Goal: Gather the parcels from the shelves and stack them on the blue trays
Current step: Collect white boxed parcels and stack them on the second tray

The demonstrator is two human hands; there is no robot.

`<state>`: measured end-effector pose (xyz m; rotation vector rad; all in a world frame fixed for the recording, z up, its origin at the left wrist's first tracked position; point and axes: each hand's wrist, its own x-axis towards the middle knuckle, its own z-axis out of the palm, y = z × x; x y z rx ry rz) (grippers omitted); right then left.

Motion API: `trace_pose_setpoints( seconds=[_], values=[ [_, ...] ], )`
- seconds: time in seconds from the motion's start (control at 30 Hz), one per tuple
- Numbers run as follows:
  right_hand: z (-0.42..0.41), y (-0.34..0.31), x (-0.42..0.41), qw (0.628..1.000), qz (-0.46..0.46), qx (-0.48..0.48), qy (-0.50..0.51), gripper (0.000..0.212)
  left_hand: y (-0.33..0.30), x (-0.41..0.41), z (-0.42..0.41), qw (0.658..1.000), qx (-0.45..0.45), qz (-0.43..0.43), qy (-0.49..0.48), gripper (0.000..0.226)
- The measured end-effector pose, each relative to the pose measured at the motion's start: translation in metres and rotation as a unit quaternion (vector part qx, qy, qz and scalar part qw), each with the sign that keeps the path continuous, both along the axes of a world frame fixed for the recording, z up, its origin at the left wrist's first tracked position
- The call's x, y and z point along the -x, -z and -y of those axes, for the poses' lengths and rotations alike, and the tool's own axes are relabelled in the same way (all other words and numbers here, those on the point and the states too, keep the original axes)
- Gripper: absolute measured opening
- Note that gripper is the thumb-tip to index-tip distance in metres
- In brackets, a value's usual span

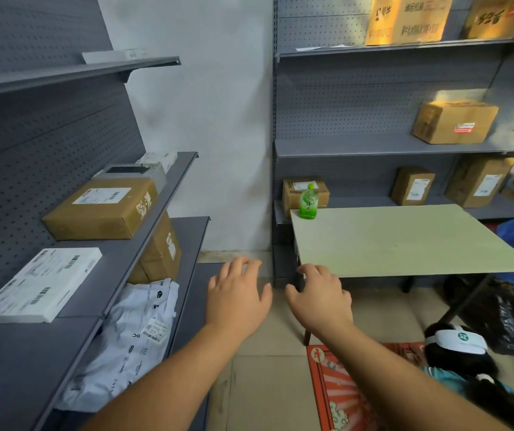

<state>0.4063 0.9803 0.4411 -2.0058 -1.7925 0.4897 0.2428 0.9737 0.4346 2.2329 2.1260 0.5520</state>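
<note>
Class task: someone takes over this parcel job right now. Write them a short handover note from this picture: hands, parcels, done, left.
Left hand: open, empty, held out over the floor.
Right hand: open, empty, by the near corner of the table.
Parcels: brown box, white flat box and white mailer bags on the left shelves; more brown boxes on the right shelves, e.g..
Done: nothing visibly stacked; no blue tray is clearly in view.
Left: gather all the parcels.

Bare forearms — no sleeves, hands [277, 293] ungloved
</note>
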Motion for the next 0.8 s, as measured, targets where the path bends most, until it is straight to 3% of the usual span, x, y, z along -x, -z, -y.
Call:
trace_pose_setpoints(
  seconds=[0.8],
  values=[
    [-0.195,0.007,0.104,0.999,-0.022,0.018,0.033,0.054,0.014,0.099,-0.21,0.999,0.002,0.009,0.037,0.049]
  ],
)
